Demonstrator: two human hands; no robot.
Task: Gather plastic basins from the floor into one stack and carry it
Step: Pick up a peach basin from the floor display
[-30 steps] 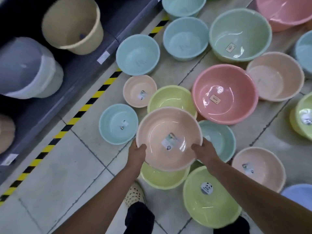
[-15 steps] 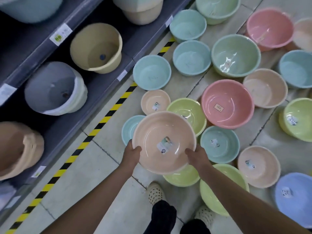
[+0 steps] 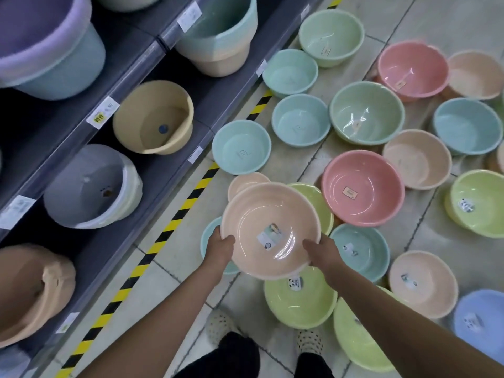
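Observation:
A peach basin with a label inside hangs in the air above the floor, held by both hands. My left hand grips its near left rim and my right hand grips its near right rim. Under it lie a light green basin, a teal basin to the right, a small peach basin behind, and part of a teal basin at its left. A pink basin sits further right.
Several more basins in teal, green, pink, peach and blue cover the tiled floor to the right and far side. A dark shelf unit with buckets stands on the left behind yellow-black tape. My feet are below.
The peach basin has risen with both hands still on it. The view has lifted and swung left, showing more of the shelf and more basins on the floor.

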